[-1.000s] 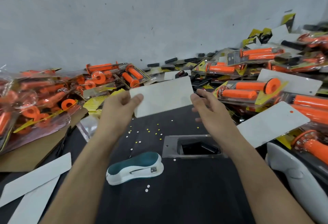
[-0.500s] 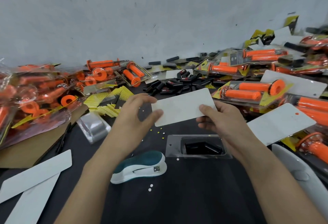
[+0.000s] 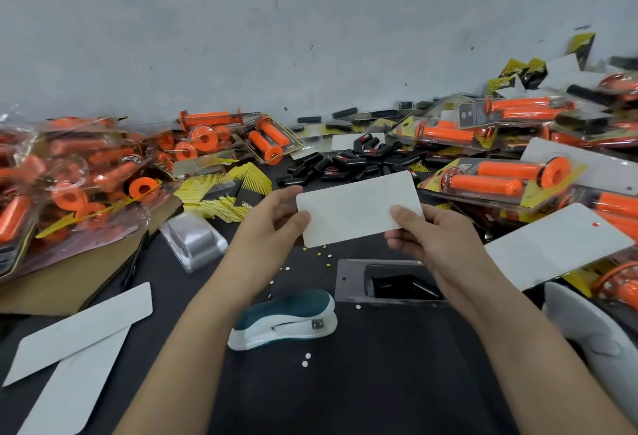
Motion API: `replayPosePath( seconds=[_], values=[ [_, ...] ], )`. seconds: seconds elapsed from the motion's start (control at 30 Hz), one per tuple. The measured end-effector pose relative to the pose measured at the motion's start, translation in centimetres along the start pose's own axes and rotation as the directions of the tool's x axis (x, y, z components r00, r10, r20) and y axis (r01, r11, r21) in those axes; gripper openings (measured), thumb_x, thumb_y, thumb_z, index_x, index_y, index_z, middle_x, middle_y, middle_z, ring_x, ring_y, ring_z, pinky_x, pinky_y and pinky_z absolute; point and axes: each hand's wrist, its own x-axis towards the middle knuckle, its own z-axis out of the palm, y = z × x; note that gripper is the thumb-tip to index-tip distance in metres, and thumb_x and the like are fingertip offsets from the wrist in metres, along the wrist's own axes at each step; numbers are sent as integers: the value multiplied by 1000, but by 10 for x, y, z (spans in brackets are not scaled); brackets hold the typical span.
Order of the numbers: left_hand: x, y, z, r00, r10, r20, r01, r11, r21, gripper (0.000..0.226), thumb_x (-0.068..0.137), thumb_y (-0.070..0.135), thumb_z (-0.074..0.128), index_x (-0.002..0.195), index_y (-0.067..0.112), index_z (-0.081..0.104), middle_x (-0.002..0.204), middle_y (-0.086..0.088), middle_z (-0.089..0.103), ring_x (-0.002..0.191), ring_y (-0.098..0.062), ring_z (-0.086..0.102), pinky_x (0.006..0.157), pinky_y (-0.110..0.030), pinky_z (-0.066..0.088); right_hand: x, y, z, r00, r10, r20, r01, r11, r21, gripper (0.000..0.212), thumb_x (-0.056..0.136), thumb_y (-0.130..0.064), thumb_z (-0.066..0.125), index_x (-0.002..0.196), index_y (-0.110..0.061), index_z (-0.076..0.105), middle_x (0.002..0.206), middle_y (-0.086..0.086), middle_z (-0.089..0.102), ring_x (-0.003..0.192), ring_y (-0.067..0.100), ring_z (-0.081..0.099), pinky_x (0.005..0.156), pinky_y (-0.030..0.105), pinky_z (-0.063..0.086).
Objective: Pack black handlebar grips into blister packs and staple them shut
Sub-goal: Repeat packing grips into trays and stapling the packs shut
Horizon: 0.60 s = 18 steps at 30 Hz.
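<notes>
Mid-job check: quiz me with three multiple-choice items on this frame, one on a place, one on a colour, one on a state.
1. Where does the stapler lie? A) on the table, by the left forearm B) on the orange packs C) inside a tray
2. What colour is the stapler's top? A) red B) teal C) yellow
3. How is the card? A) flat on the table B) pinched by left hand and right hand C) stapled to a pack
Answers: 1 A, it sits on the table beside the forearm; 2 B, teal over a white base; 3 B, each hand grips one end.
</notes>
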Motion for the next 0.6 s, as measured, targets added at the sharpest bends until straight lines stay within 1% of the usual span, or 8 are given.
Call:
replayPosePath(
  seconds=[0.07,0.13,0.2,0.27,0.33,0.5,0.57,0.6],
  values=[
    [1,-1,-2,997,-70,42,73,993,-90,31,100,9,55,128,20,60,108,6,74,102,-15,70,93,-40,56,0,1,2,1000,-2,5,2,1000,-22,9,96,-19,65,100,-14,72,85,5,77,74,13,72,68,20,57],
    [1,-4,-3,991,-123,54,129,983,-129,30,99,5,53,126,17,60,105,2,76,99,-24,71,91,-51,56,0,3,6,1000,0,11,1,998,-65,10,97,-21,64,100,-14,72,83,4,77,75,14,73,70,22,58],
    [1,-8,-4,990,-132,38,135,988,-73,31,99,4,53,126,17,58,99,3,76,89,-29,71,84,-52,56,-1,6,11,1000,-3,15,5,993,-115,10,98,-21,63,99,-16,72,80,3,76,75,14,74,72,25,60],
    [1,-14,-5,993,-116,24,115,993,36,31,98,7,53,123,25,56,95,3,75,89,-34,69,80,-56,55,-1,8,17,1000,-6,14,8,986,-166,10,98,-22,62,97,-18,71,80,1,76,76,14,74,72,26,61],
    [0,-18,-5,993,-116,7,115,989,91,31,98,9,54,122,29,55,95,0,74,88,-34,69,78,-58,56,-2,10,22,1000,-10,17,13,984,-180,10,98,-20,61,97,-18,71,80,-1,76,76,14,74,70,24,60],
    [1,-26,-13,986,-169,10,168,983,79,28,98,12,56,112,36,58,85,0,73,81,-38,68,74,-56,55,-3,12,30,1000,-8,19,12,978,-208,10,99,-19,61,96,-18,70,77,-2,76,70,11,73,62,16,56],
    [1,-29,-14,976,-214,31,212,976,55,27,98,11,56,113,34,58,87,-4,74,80,-38,69,76,-56,56,-2,13,32,1000,-6,20,10,977,-213,11,99,-18,60,95,-17,71,75,-1,75,68,10,72,61,16,56],
    [1,-30,-15,968,-247,41,248,969,-8,27,98,9,56,116,29,60,92,-7,74,81,-35,70,76,-55,58,-2,13,33,1000,-5,19,9,977,-211,11,99,-18,60,95,-17,71,75,-1,75,68,9,72,61,16,55]
  ],
)
